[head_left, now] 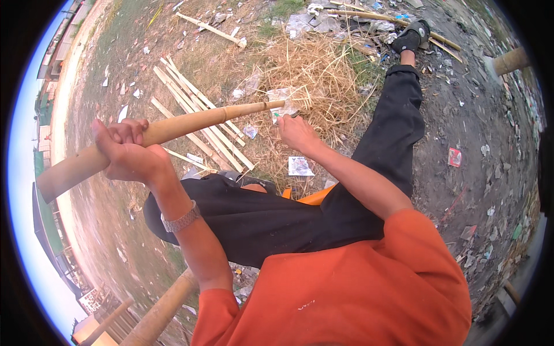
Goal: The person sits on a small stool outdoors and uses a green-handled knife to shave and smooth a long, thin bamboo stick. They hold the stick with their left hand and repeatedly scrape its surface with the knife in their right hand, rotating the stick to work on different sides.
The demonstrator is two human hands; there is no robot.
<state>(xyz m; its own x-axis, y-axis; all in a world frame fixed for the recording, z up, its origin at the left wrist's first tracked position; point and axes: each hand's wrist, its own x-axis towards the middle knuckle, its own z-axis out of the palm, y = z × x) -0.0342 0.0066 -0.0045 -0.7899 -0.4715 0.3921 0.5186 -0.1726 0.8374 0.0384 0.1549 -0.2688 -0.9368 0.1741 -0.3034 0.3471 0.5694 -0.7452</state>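
Note:
A long bamboo pole (pixel 202 122) slants across in front of me, its thick end at the left and its thin tip near the middle. My left hand (pixel 131 151) is wrapped round the thick part. Just below the tip is my right hand (pixel 298 135), its fingers closed. A small dark edge and a bit of green show at those fingers, but what they hold is too small to name. Beneath the pole, several pale split bamboo strips (pixel 203 109) lie on the ground. Dry straw-like shavings (pixel 317 72) are heaped beyond my right hand.
My legs in black trousers (pixel 378 150) stretch across the ground, with something orange (pixel 316 196) under them. More bamboo sticks (pixel 398 22) lie by my far foot (pixel 411 37). Thick bamboo poles stand at the lower left (pixel 161 311) and far right (pixel 511 61). Litter is scattered around.

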